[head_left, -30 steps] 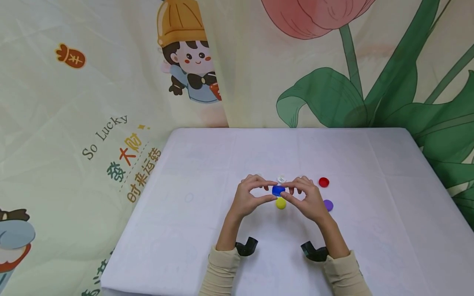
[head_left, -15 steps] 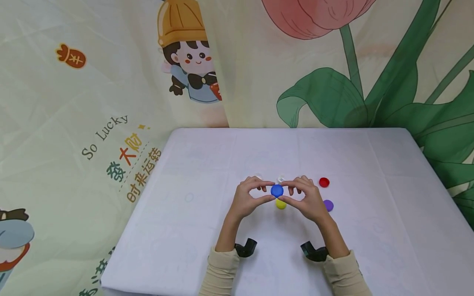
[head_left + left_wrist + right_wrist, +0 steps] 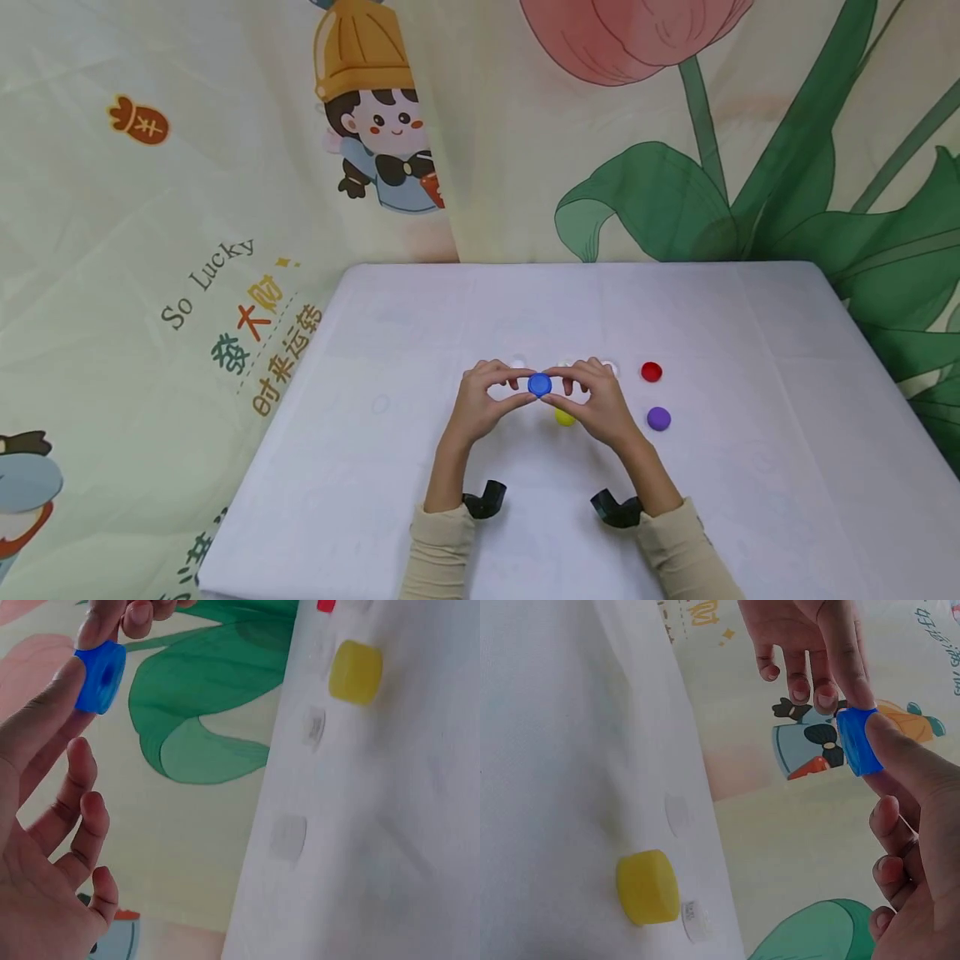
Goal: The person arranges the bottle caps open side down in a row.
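Between both hands, above the white table, is a small blue round squat cylinder (image 3: 539,384), its round face turned to the head camera. The left hand (image 3: 483,402) pinches its left side with thumb and index finger. From the right, the right hand (image 3: 595,403) pinches it the same way. A dark centre shows on one face of the blue cylinder (image 3: 101,677) in the left wrist view. Just below the right hand's fingers, a yellow squat cylinder (image 3: 565,417) stands on the table, partly covered in the head view.
Right of the hands lie a red round piece (image 3: 651,372) and a purple round piece (image 3: 658,418). Small clear pieces, one of them (image 3: 696,921) near the yellow cylinder, rest on the white table (image 3: 375,467). A printed curtain hangs behind.
The blue cylinder has turned from side-on to face-on. Both hands have shifted left with it, uncovering more of the purple piece. The head view has moved slightly.
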`<control>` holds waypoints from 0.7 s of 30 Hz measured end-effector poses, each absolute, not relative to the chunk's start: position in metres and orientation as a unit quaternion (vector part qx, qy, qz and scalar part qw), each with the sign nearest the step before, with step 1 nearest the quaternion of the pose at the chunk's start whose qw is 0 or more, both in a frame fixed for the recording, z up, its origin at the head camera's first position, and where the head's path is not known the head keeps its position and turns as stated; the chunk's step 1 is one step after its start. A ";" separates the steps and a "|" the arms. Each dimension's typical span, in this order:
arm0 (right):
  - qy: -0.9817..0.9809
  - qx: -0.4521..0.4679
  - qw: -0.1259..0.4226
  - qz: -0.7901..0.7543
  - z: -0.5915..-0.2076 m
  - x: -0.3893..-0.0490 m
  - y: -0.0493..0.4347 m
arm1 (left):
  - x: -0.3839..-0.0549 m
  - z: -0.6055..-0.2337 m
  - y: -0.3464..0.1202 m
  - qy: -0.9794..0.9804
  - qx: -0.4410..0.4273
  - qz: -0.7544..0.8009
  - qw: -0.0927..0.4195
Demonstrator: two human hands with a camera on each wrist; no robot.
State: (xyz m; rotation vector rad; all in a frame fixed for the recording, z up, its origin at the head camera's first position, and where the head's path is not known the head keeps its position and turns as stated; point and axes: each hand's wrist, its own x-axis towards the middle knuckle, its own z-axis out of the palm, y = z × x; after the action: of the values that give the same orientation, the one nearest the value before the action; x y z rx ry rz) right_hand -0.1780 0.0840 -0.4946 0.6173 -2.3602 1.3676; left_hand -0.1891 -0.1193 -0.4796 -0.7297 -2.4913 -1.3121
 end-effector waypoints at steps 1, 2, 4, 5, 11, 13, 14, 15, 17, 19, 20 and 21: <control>-0.835 0.216 0.170 0.476 -0.496 -0.179 0.081 | -0.190 -0.480 -0.122 -0.855 -0.249 -0.440 0.116; -0.841 0.215 0.170 0.467 -0.497 -0.181 0.078 | -0.191 -0.481 -0.125 -0.860 -0.248 -0.431 0.116; -0.851 0.214 0.172 0.449 -0.501 -0.184 0.072 | -0.192 -0.483 -0.131 -0.869 -0.245 -0.415 0.116; -0.855 0.215 0.174 0.438 -0.502 -0.185 0.068 | -0.192 -0.484 -0.133 -0.875 -0.241 -0.404 0.116; -0.881 0.224 0.183 0.374 -0.519 -0.195 0.048 | -0.195 -0.488 -0.146 -0.918 -0.192 -0.336 0.086; -0.889 0.228 0.179 0.354 -0.526 -0.197 0.044 | -0.196 -0.491 -0.148 -0.931 -0.176 -0.314 0.065; -0.893 0.230 0.177 0.345 -0.529 -0.198 0.042 | -0.196 -0.493 -0.149 -0.936 -0.171 -0.304 0.056; -0.896 0.231 0.174 0.336 -0.531 -0.199 0.040 | -0.197 -0.495 -0.150 -0.940 -0.166 -0.294 0.046; -0.902 0.233 0.170 0.321 -0.536 -0.199 0.038 | -0.198 -0.499 -0.150 -0.946 -0.160 -0.280 0.029; -0.909 0.231 0.164 0.307 -0.539 -0.200 0.037 | -0.199 -0.502 -0.150 -0.948 -0.158 -0.275 0.018; -0.912 0.229 0.161 0.301 -0.541 -0.200 0.037 | -0.199 -0.504 -0.149 -0.949 -0.158 -0.273 0.016; -0.915 0.227 0.157 0.294 -0.542 -0.200 0.037 | -0.200 -0.505 -0.149 -0.949 -0.159 -0.271 0.014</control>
State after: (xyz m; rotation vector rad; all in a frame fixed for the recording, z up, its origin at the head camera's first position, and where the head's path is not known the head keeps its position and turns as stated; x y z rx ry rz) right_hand -0.1998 0.0369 -0.5415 0.6488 -2.6190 0.8408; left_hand -0.1996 -0.1487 -0.5050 -0.4936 -2.9550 -0.8452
